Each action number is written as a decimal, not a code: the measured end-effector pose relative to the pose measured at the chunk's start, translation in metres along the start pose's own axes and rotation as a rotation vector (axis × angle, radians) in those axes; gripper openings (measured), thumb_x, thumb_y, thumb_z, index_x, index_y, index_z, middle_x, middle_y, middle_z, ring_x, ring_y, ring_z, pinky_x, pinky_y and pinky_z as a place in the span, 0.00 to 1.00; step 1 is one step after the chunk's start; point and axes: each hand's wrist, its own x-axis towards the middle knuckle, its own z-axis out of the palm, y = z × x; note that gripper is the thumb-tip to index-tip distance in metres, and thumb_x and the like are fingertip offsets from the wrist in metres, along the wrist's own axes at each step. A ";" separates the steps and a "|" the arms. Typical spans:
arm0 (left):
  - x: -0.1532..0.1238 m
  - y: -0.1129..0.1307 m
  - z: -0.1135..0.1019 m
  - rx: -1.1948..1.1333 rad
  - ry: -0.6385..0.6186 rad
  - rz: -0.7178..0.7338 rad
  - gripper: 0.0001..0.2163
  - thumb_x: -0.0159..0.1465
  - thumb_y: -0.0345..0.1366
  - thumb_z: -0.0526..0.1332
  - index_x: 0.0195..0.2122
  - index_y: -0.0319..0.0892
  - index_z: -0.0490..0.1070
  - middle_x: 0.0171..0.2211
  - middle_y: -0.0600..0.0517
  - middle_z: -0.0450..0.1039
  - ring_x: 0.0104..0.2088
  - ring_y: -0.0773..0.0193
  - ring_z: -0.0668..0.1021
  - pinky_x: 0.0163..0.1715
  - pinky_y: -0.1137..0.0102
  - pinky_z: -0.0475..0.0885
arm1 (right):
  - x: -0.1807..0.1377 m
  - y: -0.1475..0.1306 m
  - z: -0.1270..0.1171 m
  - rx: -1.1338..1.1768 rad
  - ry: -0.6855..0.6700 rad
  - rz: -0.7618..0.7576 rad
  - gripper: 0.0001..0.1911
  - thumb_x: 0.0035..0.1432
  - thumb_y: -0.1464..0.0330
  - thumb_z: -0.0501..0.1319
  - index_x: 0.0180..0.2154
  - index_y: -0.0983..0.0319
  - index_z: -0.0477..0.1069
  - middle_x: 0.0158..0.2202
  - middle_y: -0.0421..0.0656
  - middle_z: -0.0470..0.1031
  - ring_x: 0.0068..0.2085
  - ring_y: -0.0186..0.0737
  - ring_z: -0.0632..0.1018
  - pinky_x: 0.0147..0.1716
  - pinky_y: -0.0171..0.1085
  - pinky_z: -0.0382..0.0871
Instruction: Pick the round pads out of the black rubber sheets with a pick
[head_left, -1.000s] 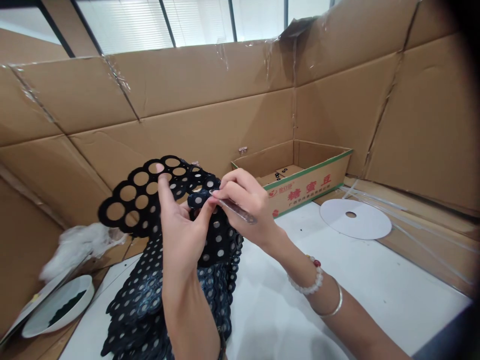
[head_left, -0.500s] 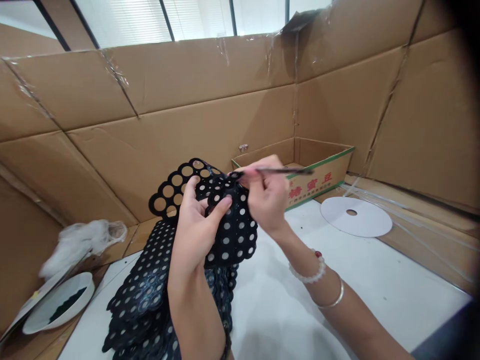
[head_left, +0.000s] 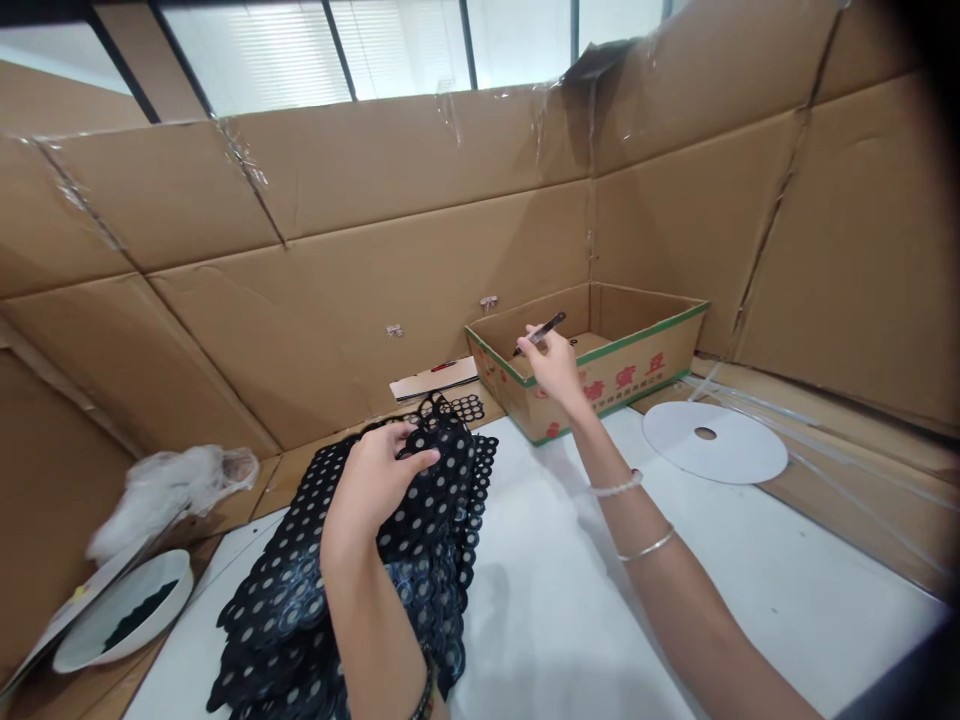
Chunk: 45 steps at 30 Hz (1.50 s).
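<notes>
A stack of black sheets [head_left: 292, 580], patterned with pale round dots and scalloped at the edges, lies on the white table. My left hand [head_left: 367, 480] is on the uppermost black sheet [head_left: 442, 490], its thumb and fingers closed about the raised far part. Over the near left side of the cardboard box [head_left: 615, 385], my right hand [head_left: 555, 365] grips slim dark tweezers [head_left: 541, 332], which point left. A small dark ring-shaped bit [head_left: 573, 342] shows beside that hand; whether it touches the hand I cannot tell.
At left are a white bowl [head_left: 184, 590] with dark pieces and a crumpled clear plastic bag [head_left: 180, 490]. A white disc [head_left: 712, 455] lies at right. Behind the stack are a black ring lattice [head_left: 469, 407] and a pale card strip [head_left: 435, 380]. Cardboard walls [head_left: 420, 220] enclose the table.
My right hand has moved away from the black sheet to over the box, tweezers still held. My left hand has lowered the sheet onto the stack.
</notes>
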 end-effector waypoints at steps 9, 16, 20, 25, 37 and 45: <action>0.005 0.004 0.009 -0.194 -0.079 0.058 0.12 0.49 0.41 0.72 0.19 0.42 0.72 0.20 0.55 0.72 0.23 0.62 0.71 0.25 0.70 0.63 | -0.018 -0.058 0.011 0.238 -0.192 -0.066 0.14 0.60 0.57 0.61 0.30 0.60 0.70 0.31 0.42 0.77 0.35 0.38 0.77 0.39 0.40 0.72; -0.001 0.020 0.009 -0.592 0.066 0.148 0.11 0.57 0.45 0.68 0.34 0.44 0.77 0.32 0.52 0.79 0.34 0.63 0.77 0.36 0.71 0.70 | -0.051 -0.117 0.013 0.585 -0.392 -0.165 0.10 0.59 0.60 0.66 0.32 0.59 0.72 0.31 0.37 0.73 0.31 0.31 0.74 0.33 0.34 0.71; -0.008 0.026 0.005 -0.697 0.078 0.177 0.11 0.51 0.39 0.74 0.35 0.44 0.78 0.30 0.55 0.76 0.32 0.68 0.74 0.36 0.76 0.69 | -0.062 -0.126 0.016 0.581 -0.365 -0.277 0.05 0.59 0.68 0.66 0.30 0.60 0.73 0.31 0.38 0.76 0.34 0.33 0.78 0.37 0.34 0.73; -0.012 0.030 0.004 -0.756 0.072 0.184 0.13 0.50 0.36 0.75 0.35 0.43 0.79 0.28 0.56 0.75 0.30 0.70 0.74 0.34 0.77 0.70 | -0.062 -0.121 0.017 0.521 -0.367 -0.420 0.06 0.58 0.69 0.67 0.29 0.61 0.74 0.33 0.41 0.80 0.35 0.35 0.80 0.36 0.35 0.75; -0.017 0.037 0.002 -0.750 0.111 0.201 0.13 0.50 0.33 0.75 0.35 0.42 0.76 0.28 0.57 0.73 0.29 0.71 0.71 0.33 0.79 0.69 | -0.065 -0.119 0.020 0.414 -0.310 -0.629 0.06 0.59 0.73 0.65 0.29 0.59 0.73 0.33 0.42 0.81 0.36 0.37 0.81 0.37 0.35 0.77; -0.020 0.038 0.005 -0.599 0.119 0.336 0.12 0.55 0.33 0.72 0.39 0.44 0.72 0.37 0.54 0.74 0.38 0.66 0.75 0.39 0.75 0.71 | -0.069 -0.112 0.025 0.217 -0.245 -0.824 0.09 0.61 0.78 0.58 0.31 0.58 0.69 0.32 0.42 0.78 0.35 0.39 0.78 0.36 0.39 0.74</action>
